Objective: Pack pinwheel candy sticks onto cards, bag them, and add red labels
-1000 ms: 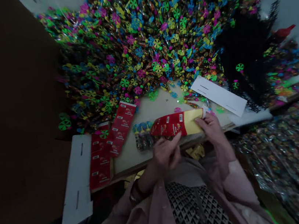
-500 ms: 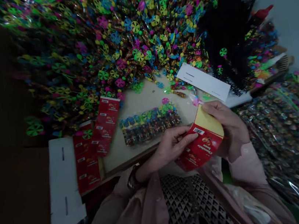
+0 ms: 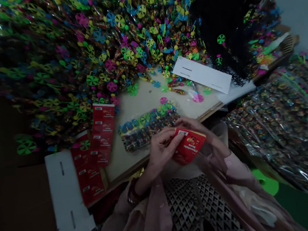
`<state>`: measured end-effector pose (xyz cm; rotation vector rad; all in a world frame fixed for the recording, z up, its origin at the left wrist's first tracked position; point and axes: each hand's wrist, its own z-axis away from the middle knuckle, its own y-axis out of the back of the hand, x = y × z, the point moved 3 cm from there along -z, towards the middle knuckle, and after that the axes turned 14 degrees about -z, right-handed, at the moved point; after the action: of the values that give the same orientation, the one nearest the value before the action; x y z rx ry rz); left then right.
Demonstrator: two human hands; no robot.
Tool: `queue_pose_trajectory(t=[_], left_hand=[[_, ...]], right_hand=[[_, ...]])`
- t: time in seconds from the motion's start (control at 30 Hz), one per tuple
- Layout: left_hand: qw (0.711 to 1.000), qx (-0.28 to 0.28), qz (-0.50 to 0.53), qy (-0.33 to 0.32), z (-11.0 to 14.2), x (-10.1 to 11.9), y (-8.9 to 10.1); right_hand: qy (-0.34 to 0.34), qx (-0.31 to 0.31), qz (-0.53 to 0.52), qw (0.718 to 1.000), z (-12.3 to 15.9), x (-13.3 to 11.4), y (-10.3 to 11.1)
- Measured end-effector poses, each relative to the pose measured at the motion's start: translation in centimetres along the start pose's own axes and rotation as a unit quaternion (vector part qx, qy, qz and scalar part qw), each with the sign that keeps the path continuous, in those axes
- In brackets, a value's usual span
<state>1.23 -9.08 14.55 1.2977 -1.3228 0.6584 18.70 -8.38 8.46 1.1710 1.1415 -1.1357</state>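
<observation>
Both of the person's 2 hands hold a small red printed carton (image 3: 189,145), folded flat, with "Chocolate" lettering and a white barcode patch on its upward face. It sits just above the person's lap, close to the near edge of the surface (image 3: 143,101). Its long axis runs roughly across the view, tilted up toward the right, and the barcode end points away from the person.

The left hand (image 3: 161,150) pinches the carton's left side, its fingers (image 3: 171,138) closed narrowly on the card. The right hand (image 3: 196,129) curves over the far edge — its fingers are also narrow, holding the card.

Just beyond lies a clear bag of pinwheel candy sticks (image 3: 147,131), with flat red carton blanks (image 3: 103,132) to its left and a white card (image 3: 202,75) beyond it. A great heap of pinwheel candy sticks (image 3: 119,32) rises behind the surface.
</observation>
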Motion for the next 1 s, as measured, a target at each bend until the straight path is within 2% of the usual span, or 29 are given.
queue_pose_trajectory(t=[0.07, 0.1, 0.17, 0.23, 0.27, 0.37, 0.43, 0.47, 0.53, 0.57, 0.63, 0.67, 0.73, 0.8, 0.83, 0.9, 0.93, 1.0], left_hand=[[0.998, 0.047, -0.001, 0.032, 0.3, -0.4, 0.2], [0.997, 0.067, -0.002, 0.048, 0.5, -0.5, 0.3], [0.993, 0.097, -0.004, 0.072, 0.6, -0.6, 0.2], [0.99, 0.121, -0.004, 0.078, 0.6, -0.6, -0.1], [0.989, 0.133, -0.005, 0.071, 0.5, -0.5, -0.4], [0.985, 0.166, -0.021, 0.035, 0.5, -0.3, -1.5], [0.987, 0.157, -0.034, -0.001, 0.7, -0.2, -2.2], [0.989, 0.14, -0.04, -0.019, 0.9, -0.2, -2.4], [0.99, 0.126, -0.053, -0.04, 1.2, -0.4, -2.3], [0.988, 0.138, -0.056, -0.042, 1.2, -0.5, -2.0], [0.984, 0.162, -0.051, -0.052, 1.0, -0.3, -1.0], [0.987, 0.141, -0.046, -0.068, 0.6, 0.0, -0.8], [0.994, 0.012, -0.036, -0.106, -0.5, 0.8, -1.1], [0.982, -0.15, -0.026, -0.109, -1.4, 1.4, -2.2], [0.973, -0.209, -0.016, -0.092, -1.6, 1.4, -2.7], [0.959, -0.279, 0.014, -0.04, -1.7, 0.9, -3.6], [0.954, -0.297, 0.028, -0.016, -1.6, 0.4, -3.9], [0.95, -0.309, 0.047, 0.019, -1.1, -0.5, -4.3]], right_hand=[[0.038, 0.11, 0.04, 0.992, 0.6, -1.1, 2.5], [0.052, 0.139, 0.049, 0.988, 1.4, -1.9, 3.7], [0.066, 0.128, 0.022, 0.989, 3.6, -3.6, 4.8], [0.071, 0.127, -0.019, 0.989, 6.1, -5.3, 4.6], [0.068, 0.151, -0.033, 0.986, 7.1, -5.8, 3.9], [0.014, 0.201, -0.074, 0.977, 8.4, -5.8, 0.8], [-0.018, 0.197, -0.11, 0.974, 8.0, -5.0, -0.5], [-0.022, 0.202, -0.11, 0.973, 7.7, -4.7, -0.4], [-0.019, 0.197, -0.066, 0.978, 6.9, -4.5, 1.3], [-0.022, 0.165, -0.03, 0.986, 6.4, -4.6, 2.5], [-0.044, 0.036, 0.04, 0.998, 5.3, -5.1, 4.7], [-0.06, -0.046, 0.064, 0.995, 4.7, -5.4, 5.5], [-0.081, -0.191, 0.083, 0.975, 3.6, -5.9, 6.4], [-0.082, -0.276, 0.076, 0.955, 2.7, -6.2, 6.4], [-0.082, -0.299, 0.066, 0.948, 2.4, -6.3, 6.2], [-0.093, -0.309, 0.039, 0.946, 2.0, -6.0, 5.8], [-0.101, -0.292, 0.025, 0.951, 1.9, -5.7, 5.7], [-0.096, -0.213, 0.016, 0.972, 1.9, -5.3, 5.8]])
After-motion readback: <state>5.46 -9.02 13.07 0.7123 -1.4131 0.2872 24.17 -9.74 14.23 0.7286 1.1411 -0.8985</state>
